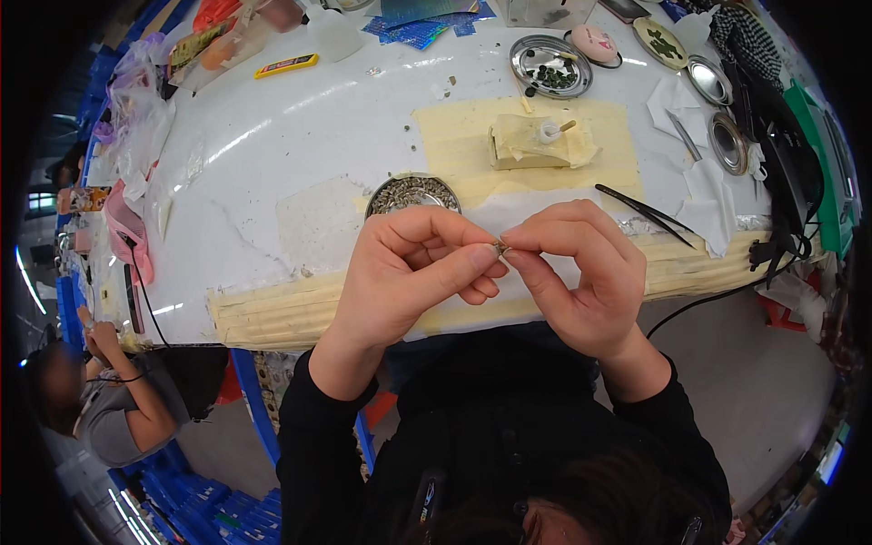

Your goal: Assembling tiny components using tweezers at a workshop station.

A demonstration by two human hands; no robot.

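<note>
Between my two hands, over the table's near edge, is a tiny metallic piece (500,247), too small to name. My left hand (420,263) pinches it from the left with thumb and forefinger, the other fingers curled in. From the right, the thumb and forefinger of my right hand (581,272) close on the same piece. Just behind my left hand stands a round metal dish (371,205) full of small greyish parts, partly hidden by the hand. Dark tweezers (643,214) lie to the right of my right hand.
A tape-covered block (536,145) with a small white cup (549,133) stands beyond my hands. Farther back is a metal plate (516,65) with dark green pieces. Round tins (727,143) and white cloths (709,204) lie right. Another person (127,400) sits at left.
</note>
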